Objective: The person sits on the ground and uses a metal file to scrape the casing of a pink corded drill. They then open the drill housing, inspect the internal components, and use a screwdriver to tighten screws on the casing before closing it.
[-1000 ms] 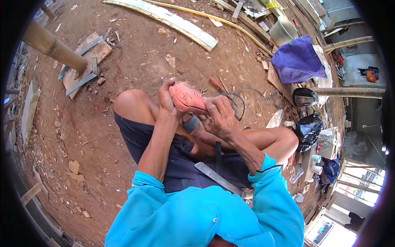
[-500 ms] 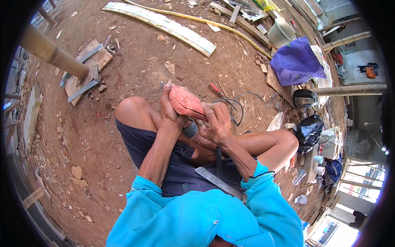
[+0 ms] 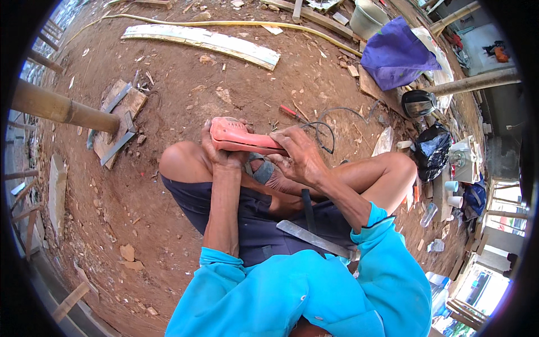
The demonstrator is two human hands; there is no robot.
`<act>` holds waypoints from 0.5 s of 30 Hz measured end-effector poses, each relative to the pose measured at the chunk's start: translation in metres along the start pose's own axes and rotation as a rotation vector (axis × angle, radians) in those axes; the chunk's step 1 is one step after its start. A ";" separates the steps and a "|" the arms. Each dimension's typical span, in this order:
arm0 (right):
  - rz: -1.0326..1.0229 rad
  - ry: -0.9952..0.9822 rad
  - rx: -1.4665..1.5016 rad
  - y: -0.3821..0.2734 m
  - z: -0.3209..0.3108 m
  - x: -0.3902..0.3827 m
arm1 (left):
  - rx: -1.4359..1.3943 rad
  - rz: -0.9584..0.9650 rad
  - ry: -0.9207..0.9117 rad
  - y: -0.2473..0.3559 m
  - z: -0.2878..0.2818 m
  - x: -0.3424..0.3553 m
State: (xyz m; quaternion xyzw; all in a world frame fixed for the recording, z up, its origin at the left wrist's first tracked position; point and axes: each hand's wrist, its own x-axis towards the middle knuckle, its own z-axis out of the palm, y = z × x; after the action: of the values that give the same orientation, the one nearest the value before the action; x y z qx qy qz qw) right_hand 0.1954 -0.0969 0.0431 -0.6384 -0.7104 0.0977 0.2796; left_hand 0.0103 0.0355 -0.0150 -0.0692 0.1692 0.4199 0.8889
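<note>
I hold a faded red power tool casing (image 3: pixel 247 139) with vent slots at its wide end, above my crossed legs. A dark gap runs along the seam of its narrower handle. My left hand (image 3: pixel 223 151) is closed round the wide end, partly hidden behind it. At the handle end, my right hand (image 3: pixel 300 154) grips with thumb below and fingers above. Just beyond it on the dirt lie a red-handled screwdriver (image 3: pixel 290 112) and a looped black cable (image 3: pixel 330 135). Across my lap rests a flat grey metal strip (image 3: pixel 309 236).
A bamboo post (image 3: pixel 64 106) stands at left beside a board with metal brackets (image 3: pixel 119 147). Ahead lie a long white plank (image 3: pixel 202 42) and a yellow hose (image 3: pixel 236 23). At right are a purple sheet (image 3: pixel 398 56), a black plastic bag (image 3: pixel 433 151) and a pale bucket (image 3: pixel 370 19).
The casing has turned in my hands from a slant to nearly level, and its seam now faces me more. Both hands keep their hold. The whole view has shifted slightly.
</note>
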 end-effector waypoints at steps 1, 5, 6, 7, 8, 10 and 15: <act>0.002 0.002 -0.006 -0.002 0.000 0.001 | 0.000 0.008 0.002 0.000 0.000 0.001; 0.011 -0.010 -0.021 -0.003 0.003 0.005 | 0.058 0.074 0.079 -0.007 0.010 0.001; 0.015 -0.016 -0.024 -0.005 0.004 0.007 | 0.059 0.090 0.091 -0.005 0.009 0.001; 0.021 -0.025 -0.029 -0.006 0.003 0.009 | 0.060 0.105 0.103 -0.005 0.008 0.002; 0.024 -0.034 -0.019 -0.008 0.003 0.012 | 0.061 0.120 0.119 -0.003 0.006 0.002; 0.051 -0.061 0.018 -0.015 -0.001 0.018 | 0.061 0.149 0.151 0.001 0.002 0.003; 0.163 -0.417 0.366 -0.013 -0.031 0.026 | 0.046 0.068 0.260 0.002 0.019 -0.010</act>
State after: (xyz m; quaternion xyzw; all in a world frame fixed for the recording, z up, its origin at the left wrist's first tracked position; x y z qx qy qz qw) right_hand 0.1996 -0.0808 0.0819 -0.5985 -0.6696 0.3756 0.2290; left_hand 0.0075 0.0339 0.0062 -0.0968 0.2946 0.4335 0.8461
